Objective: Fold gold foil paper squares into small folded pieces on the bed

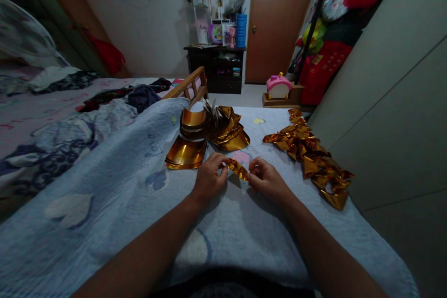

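A small folded piece of gold foil paper stretches between my two hands, just above the blue blanket. My left hand pinches its left end between thumb and fingers. At the other end, my right hand grips it with the fingertips. Beyond my left hand lies a fanned stack of flat gold foil sheets, with more curled and bent sheets behind and beside it. To the right of my right hand, a long heap of folded gold foil pieces spreads over the blanket.
The blue blanket has pale heart patterns. Rumpled bedding lies at left, near a wooden rail. A pink toy stands past the far edge, with a dark cabinet behind. A pale cabinet wall borders the right.
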A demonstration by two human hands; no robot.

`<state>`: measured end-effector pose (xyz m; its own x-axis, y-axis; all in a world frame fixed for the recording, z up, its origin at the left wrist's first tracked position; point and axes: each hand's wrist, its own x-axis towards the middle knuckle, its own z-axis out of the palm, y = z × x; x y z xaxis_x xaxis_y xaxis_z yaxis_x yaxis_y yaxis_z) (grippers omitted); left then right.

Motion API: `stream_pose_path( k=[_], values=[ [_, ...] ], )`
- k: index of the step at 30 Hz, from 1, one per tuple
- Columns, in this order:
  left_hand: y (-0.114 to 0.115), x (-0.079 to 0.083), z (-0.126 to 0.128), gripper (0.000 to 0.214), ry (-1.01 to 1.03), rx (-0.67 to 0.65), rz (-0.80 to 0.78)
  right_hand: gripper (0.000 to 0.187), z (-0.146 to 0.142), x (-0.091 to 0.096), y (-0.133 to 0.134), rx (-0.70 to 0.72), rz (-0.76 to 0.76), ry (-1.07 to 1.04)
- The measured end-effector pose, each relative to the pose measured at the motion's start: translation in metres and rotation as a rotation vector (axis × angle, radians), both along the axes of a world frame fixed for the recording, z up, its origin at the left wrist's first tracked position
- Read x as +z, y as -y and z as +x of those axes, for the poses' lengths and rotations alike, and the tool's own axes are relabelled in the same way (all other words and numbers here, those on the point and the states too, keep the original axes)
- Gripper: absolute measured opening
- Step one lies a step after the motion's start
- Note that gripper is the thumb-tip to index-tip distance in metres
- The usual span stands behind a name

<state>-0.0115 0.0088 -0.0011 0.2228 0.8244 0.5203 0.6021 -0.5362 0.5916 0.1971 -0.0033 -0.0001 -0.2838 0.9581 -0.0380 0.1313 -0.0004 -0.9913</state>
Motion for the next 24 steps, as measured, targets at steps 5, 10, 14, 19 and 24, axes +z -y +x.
stream_pose_path(
  k=[5, 10, 14, 19, 24],
  values=[
    [0.003, 0.000, 0.000, 0.030, 0.064, -0.125, -0.053, 0.020, 0.003, -0.001, -0.004, -0.101, 0.081, 0.038],
    [0.008, 0.002, 0.001, 0.055, 0.135, -0.143, -0.102, 0.011, 0.008, 0.006, -0.006, -0.239, 0.092, -0.033],
    [0.007, 0.001, 0.000, 0.061, 0.132, -0.134, -0.129, 0.015, 0.016, 0.009, -0.010, -0.392, 0.106, -0.182],
    [0.006, 0.001, -0.001, 0.054, 0.110, -0.142, -0.136, 0.021, 0.029, 0.010, -0.017, -0.568, 0.130, -0.314],
    [0.005, 0.001, -0.001, 0.042, 0.099, -0.128, -0.129, 0.013, 0.039, 0.013, -0.019, -0.740, 0.232, -0.314]
  ],
)
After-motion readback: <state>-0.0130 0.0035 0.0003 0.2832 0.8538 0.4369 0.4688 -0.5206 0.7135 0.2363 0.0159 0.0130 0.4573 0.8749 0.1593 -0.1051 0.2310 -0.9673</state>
